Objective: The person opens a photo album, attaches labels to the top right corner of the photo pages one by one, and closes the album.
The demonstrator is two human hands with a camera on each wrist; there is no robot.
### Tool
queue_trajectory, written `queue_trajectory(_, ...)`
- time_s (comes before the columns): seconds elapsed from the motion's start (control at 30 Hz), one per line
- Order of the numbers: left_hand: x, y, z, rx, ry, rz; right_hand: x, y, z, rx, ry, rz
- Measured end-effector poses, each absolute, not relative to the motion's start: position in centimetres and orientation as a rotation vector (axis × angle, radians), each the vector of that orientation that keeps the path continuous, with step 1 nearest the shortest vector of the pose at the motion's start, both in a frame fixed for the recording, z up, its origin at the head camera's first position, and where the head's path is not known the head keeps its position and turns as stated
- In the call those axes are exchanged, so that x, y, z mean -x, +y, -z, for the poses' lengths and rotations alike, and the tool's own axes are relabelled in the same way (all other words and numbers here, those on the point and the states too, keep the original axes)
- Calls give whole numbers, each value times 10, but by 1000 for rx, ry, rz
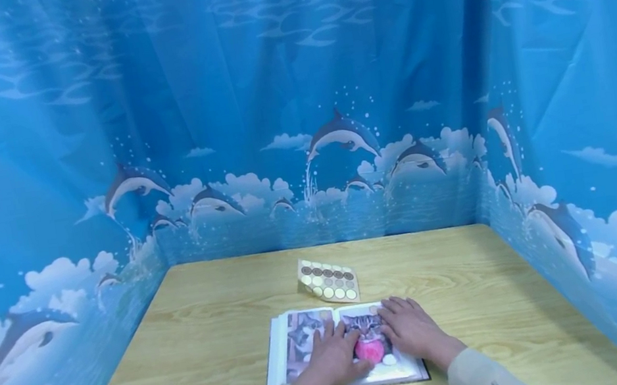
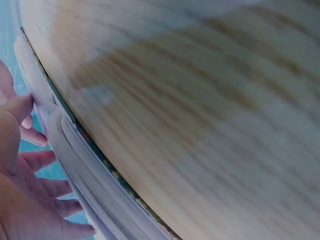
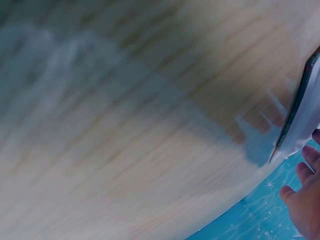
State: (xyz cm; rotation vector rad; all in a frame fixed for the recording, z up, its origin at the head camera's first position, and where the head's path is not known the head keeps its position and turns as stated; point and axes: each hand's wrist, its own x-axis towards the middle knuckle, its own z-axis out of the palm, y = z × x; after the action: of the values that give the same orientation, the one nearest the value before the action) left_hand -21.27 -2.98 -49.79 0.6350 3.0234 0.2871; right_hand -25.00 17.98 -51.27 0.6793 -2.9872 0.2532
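Note:
An open photo album (image 1: pixel 276 357) with thick pages lies on the table, a cat picture on each side. The right-hand picture (image 1: pixel 371 351) shows a tabby cat with a pink ball. My left hand (image 1: pixel 330 359) rests across the middle of the album, fingers spread and fairly straight over the pages near the fold. On the upper right part of the right page lies my right hand (image 1: pixel 415 326), its fingers extended. In the left wrist view, the left fingertips (image 2: pixel 67 207) touch the page above the stacked page edges. The right wrist view catches the right hand (image 3: pixel 305 200) beside the album's dark cover edge (image 3: pixel 295 107).
Just behind the album lies a sheet of round stickers (image 1: pixel 328 281) in cream and brown, with a curled edge. The wooden table (image 1: pixel 205 341) is enclosed by blue dolphin-print curtains (image 1: pixel 293 88) at the back and both sides.

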Motion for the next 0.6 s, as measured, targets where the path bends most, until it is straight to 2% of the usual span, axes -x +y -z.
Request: queue_trajectory(0.6, 202, -22, 494, -765, 3049, -333, 250, 196, 513, -555, -2984, -384)
